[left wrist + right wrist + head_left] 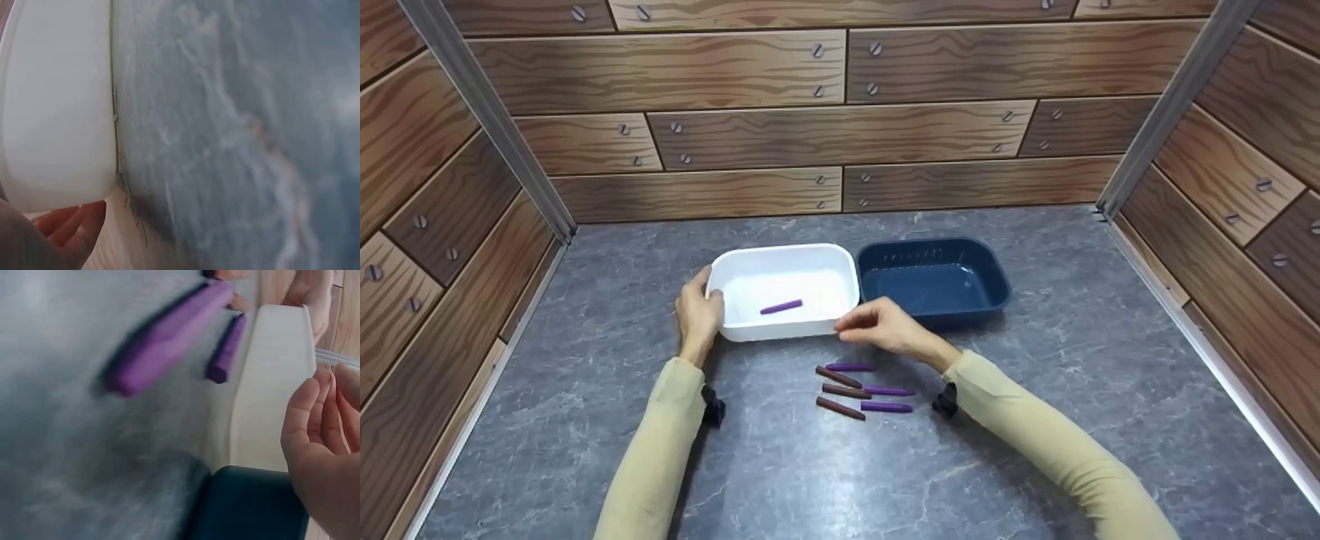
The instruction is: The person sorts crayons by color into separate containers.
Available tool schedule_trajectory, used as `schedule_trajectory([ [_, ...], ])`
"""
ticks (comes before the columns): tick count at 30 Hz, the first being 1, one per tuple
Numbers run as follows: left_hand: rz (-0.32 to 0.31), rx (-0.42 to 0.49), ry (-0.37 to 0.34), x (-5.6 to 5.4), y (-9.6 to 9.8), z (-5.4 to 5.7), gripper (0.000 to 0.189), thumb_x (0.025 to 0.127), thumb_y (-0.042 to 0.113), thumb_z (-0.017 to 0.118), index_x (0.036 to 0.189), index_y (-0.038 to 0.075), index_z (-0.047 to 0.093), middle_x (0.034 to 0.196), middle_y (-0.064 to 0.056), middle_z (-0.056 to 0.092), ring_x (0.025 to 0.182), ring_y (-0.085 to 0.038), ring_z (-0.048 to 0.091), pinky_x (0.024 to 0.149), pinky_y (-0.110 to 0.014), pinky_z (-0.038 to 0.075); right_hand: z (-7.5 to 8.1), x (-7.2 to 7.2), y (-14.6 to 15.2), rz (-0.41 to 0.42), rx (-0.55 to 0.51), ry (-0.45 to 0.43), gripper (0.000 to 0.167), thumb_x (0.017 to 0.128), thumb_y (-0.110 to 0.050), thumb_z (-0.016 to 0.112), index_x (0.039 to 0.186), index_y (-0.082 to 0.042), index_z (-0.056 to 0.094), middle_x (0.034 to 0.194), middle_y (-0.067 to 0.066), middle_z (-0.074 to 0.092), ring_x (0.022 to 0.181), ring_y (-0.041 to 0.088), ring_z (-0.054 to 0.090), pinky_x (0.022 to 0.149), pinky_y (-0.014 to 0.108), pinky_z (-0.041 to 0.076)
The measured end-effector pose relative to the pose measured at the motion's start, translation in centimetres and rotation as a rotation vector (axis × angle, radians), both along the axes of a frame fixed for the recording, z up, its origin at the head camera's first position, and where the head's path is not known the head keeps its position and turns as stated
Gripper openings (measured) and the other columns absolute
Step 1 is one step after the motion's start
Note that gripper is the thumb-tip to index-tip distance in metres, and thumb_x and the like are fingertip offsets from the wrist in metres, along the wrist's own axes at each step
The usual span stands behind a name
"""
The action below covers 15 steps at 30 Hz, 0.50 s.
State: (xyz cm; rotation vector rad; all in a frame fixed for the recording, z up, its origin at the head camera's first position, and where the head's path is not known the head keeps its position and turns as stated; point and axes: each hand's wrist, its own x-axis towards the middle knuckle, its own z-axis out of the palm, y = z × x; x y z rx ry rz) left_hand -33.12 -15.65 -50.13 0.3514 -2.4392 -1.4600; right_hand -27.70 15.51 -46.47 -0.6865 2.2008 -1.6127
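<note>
My left hand grips the left end of the white plastic bin, its thumb over the rim. In the left wrist view, the fingers lie along the bin's outer wall. One purple crayon lies inside that bin. At the bin's front right corner is my right hand. Its fingers are loosely bent close to the rim, and no crayon shows between them. Below the bin, purple crayons and brown crayons lie on the table in a loose group.
A dark blue bin stands against the right side of the white one, with nothing seen inside. The grey marbled table is enclosed by wood-patterned walls at the back and both sides.
</note>
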Motion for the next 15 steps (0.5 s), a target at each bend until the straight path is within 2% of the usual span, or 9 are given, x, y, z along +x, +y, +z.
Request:
schedule_trajectory([
  [3, 0.016, 0.149, -0.022, -0.1, -0.1, -0.3, 0.045, 0.097, 0.007, 0.05, 0.142, 0.008, 0.052, 0.139, -0.016, 0.057, 0.127, -0.029, 0.056, 0.104, -0.041, 0.047, -0.3, 0.3, 0.5, 0.036, 0.039, -0.032, 0.028, 0.089, -0.002, 0.068, 0.113, 0.013, 0.066, 0.116, 0.034, 0.064, 0.085, 0.005, 0.063, 0.076, 0.021, 0.054],
  [7, 0.059, 0.338, -0.031, -0.4, -0.1, -0.3, 0.041, 0.098, 0.007, 0.053, 0.139, 0.007, 0.055, 0.135, -0.015, 0.059, 0.122, -0.026, 0.058, 0.1, -0.037, 0.05, -0.7, 0.4, 1.0, 0.045, 0.076, -0.076, 0.028, 0.089, -0.001, 0.068, 0.113, 0.012, 0.066, 0.115, 0.033, 0.065, 0.081, 0.005, 0.062, 0.075, 0.025, 0.054],
  [11, 0.108, 0.447, -0.021, -0.8, 0.1, -0.3, 0.039, 0.097, 0.006, 0.055, 0.136, 0.007, 0.058, 0.135, -0.014, 0.06, 0.123, -0.024, 0.057, 0.101, -0.034, 0.049, -1.9, -0.1, 1.3, 0.044, 0.131, -0.082, 0.027, 0.088, 0.0, 0.069, 0.112, 0.012, 0.067, 0.109, 0.031, 0.067, 0.079, 0.005, 0.061, 0.072, 0.023, 0.053],
  [15, 0.125, 0.512, -0.01, -1.0, 0.4, -0.4, 0.04, 0.097, 0.004, 0.055, 0.137, 0.005, 0.057, 0.137, -0.015, 0.059, 0.125, -0.024, 0.056, 0.102, -0.032, 0.048, -3.6, -0.5, 1.7, 0.04, 0.198, -0.054, 0.024, 0.087, 0.0, 0.07, 0.109, 0.011, 0.069, 0.1, 0.026, 0.07, 0.076, 0.006, 0.061, 0.068, 0.023, 0.053],
])
